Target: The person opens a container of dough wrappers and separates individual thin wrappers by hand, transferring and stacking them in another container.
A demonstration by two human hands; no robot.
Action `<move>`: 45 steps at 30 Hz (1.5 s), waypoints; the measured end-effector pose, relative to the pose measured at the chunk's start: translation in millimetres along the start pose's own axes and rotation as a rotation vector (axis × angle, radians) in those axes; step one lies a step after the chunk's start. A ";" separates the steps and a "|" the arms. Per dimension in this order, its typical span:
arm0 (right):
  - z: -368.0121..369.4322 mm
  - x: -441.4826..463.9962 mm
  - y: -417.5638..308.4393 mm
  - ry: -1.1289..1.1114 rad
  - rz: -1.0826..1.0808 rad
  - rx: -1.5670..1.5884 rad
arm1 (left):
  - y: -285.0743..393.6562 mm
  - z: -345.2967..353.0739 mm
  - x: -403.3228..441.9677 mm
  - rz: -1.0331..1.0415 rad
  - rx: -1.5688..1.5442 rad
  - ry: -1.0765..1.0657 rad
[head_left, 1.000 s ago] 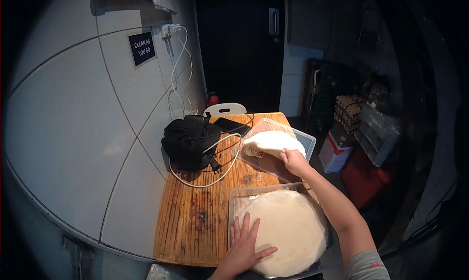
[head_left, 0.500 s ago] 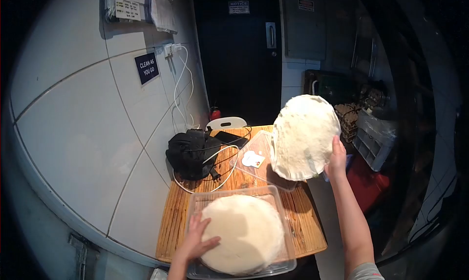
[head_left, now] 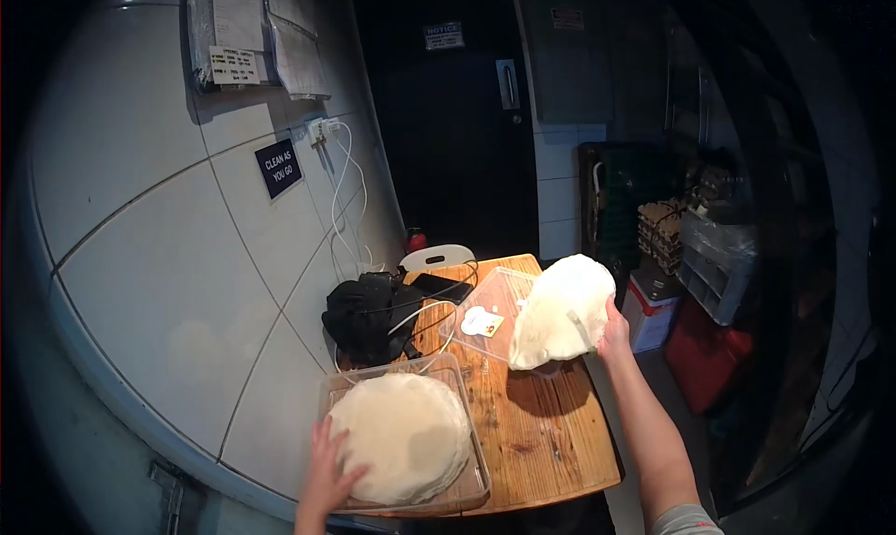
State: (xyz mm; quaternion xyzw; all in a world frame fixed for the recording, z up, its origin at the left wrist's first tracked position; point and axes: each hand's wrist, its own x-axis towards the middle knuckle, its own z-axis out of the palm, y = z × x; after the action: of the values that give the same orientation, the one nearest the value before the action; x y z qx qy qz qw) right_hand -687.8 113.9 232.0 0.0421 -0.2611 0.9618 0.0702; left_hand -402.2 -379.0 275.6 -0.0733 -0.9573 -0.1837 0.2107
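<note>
My right hand [head_left: 613, 335] grips the right edge of a flat round pizza base [head_left: 565, 316] of pale dough. It holds the base up over the far right of the table, tilted and drooping, with its lower edge bent. My fingers behind the base are partly hidden. Near the front left, a stack of similar pale pizza bases [head_left: 406, 432] lies in a clear plastic tub [head_left: 478, 465]. My left hand [head_left: 329, 470] has its fingers spread over the left side of the stack and the tub's rim, touching the dough.
Beyond the tub on the wooden table [head_left: 541, 451] are a black bag [head_left: 371, 319], a dark phone-like slab [head_left: 441, 287], white cables and a clear plastic lid [head_left: 495, 288] with a small card [head_left: 482, 321]. A tiled wall [head_left: 159, 320] borders the left; crates and boxes [head_left: 714, 264] stand right.
My right hand has lowered the pizza base, which now tilts and bends more. The tub with its stack sits further left on the table, my left hand with it. The view has shifted slightly.
</note>
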 end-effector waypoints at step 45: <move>-194.5 -303.7 -102.7 0.305 -0.162 -0.060 | 115.3 78.4 48.9 -0.435 -0.280 -0.226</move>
State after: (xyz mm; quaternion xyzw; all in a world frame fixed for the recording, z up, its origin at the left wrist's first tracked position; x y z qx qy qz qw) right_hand -380.6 266.0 79.9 -0.0853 -0.2720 0.9400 0.1877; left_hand -450.7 -239.6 267.6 0.0856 -0.9333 -0.3458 0.0461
